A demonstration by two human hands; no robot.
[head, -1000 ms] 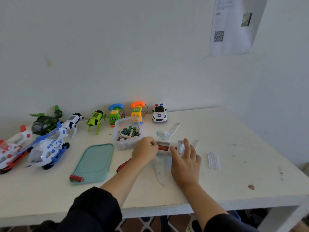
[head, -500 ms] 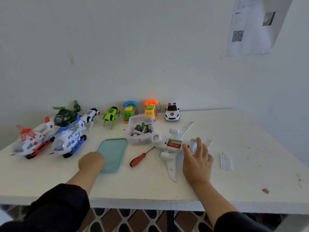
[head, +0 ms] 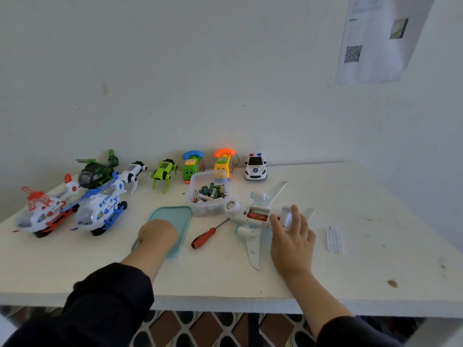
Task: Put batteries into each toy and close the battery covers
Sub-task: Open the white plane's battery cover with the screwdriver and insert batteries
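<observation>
1. Work item: the toy plane [head: 253,219] lies belly-up on the table [head: 375,221], just right of the battery tub [head: 208,196]. Its battery bay is open, and a red battery [head: 256,216] is seated inside.
2. Right hand [head: 292,236]: rests on the plane's rear fuselage, fingers fairly straight, steadying it rather than clasping it.
3. Left hand [head: 157,234]: lies knuckles-up on the near end of the teal tub lid [head: 172,221], fingers curled under. Whether it holds anything, such as the red battery seen there a moment before, cannot be determined from this angle.
4. Progress: at least one cell is fitted; the bay probably takes more. The cover is not yet fitted. A ribbed white piece [head: 334,240] right of the plane may be that cover, though detail is too soft to confirm.
5. Tool: the red-handled screwdriver [head: 208,236] lies unused between lid and plane.
6. Remaining: the toys along the wall stand upright, so their battery bays are hidden.
</observation>
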